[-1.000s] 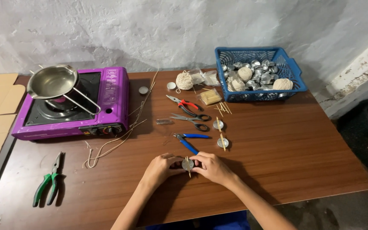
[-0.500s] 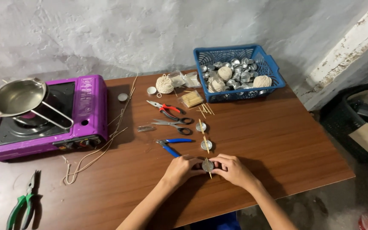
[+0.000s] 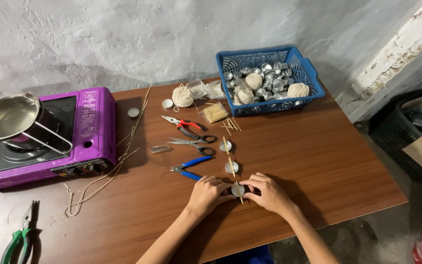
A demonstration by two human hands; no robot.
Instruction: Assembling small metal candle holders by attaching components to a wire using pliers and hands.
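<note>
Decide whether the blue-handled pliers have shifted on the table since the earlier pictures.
No. The blue-handled pliers remain just below the scissors, left of the cup row; only the camera moved.

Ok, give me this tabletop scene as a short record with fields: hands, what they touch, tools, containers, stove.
left hand: left hand on the table, fingertips at the small metal cup
right hand: right hand touching the same cup from the other side
cup: thin wooden stick lying across it
row: two more cups with sticks beyond it
tools: blue-handled pliers, scissors, red-handled pliers, green-handled pliers
container: blue basket of metal cups and string balls
stove: purple stove carrying a steel pot
</note>
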